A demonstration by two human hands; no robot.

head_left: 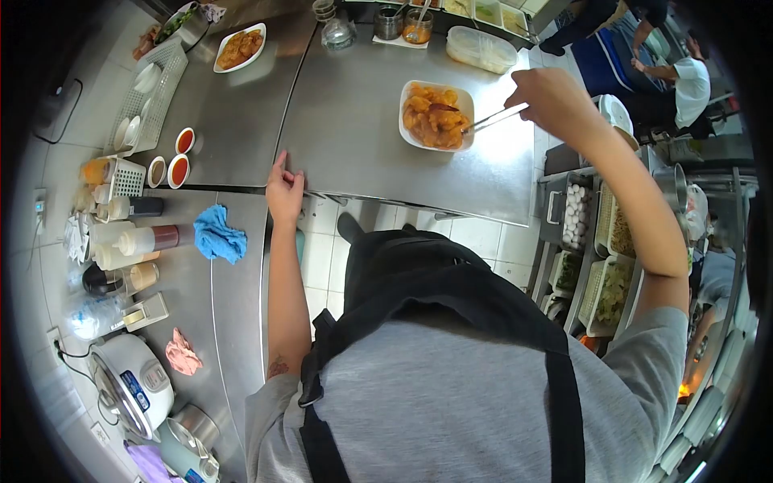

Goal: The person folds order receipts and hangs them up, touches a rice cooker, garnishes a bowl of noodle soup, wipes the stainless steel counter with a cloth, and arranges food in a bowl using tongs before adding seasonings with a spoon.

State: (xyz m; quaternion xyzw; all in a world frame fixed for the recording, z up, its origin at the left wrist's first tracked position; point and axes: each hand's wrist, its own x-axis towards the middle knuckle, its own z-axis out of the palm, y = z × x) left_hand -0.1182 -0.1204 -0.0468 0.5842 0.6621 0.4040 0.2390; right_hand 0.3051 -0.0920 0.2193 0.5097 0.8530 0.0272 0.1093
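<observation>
My right hand [554, 106] is closed around metal tongs [498, 117], whose tips reach into the orange, sauce-coated food [435, 119] at its right side. That food fills a white square bowl [407, 137] on the steel table [346, 121]. Near the front edge of the same table rests my left hand [286, 189], with a finger stretched out and nothing in it. To the upper left, a second white dish [254, 58] holds similar orange food.
Small sauce cups [178, 171], a blue cloth [220, 234] and squeeze bottles [149, 240] are at the left. A plastic container [481, 50] and jars [418, 26] line the back. Food trays [609, 294] stand right. Other people work at the upper right and far right.
</observation>
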